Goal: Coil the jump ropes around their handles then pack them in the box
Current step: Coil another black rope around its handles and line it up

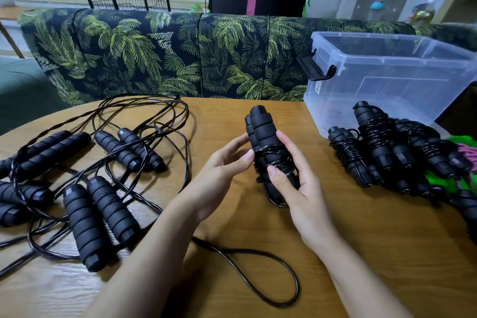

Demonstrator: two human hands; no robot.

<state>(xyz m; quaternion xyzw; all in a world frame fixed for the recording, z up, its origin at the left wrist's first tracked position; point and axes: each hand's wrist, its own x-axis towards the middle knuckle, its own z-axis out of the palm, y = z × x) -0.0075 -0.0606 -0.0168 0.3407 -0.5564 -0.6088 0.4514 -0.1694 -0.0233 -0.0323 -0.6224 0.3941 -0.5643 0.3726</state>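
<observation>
right grip [299,193] and left grip [222,170] holding coiled handles [260,124], box [387,72] at right edge of table [361,240]

wooden table [361,253], round edge on the left. left half: uncoiled jump ropes [98,219], black foam handles [129,148] lying in pairs, cords [144,106] tangled over and around them. one cord loop [298,288] runs out to the near centre. far right: clear plastic box [387,77], lid off, black latch [313,68] hanging open. just in front of it a pile of coiled jump ropes [376,142], green and pink stuff [462,141] at the right edge, partly under the pile.
</observation>
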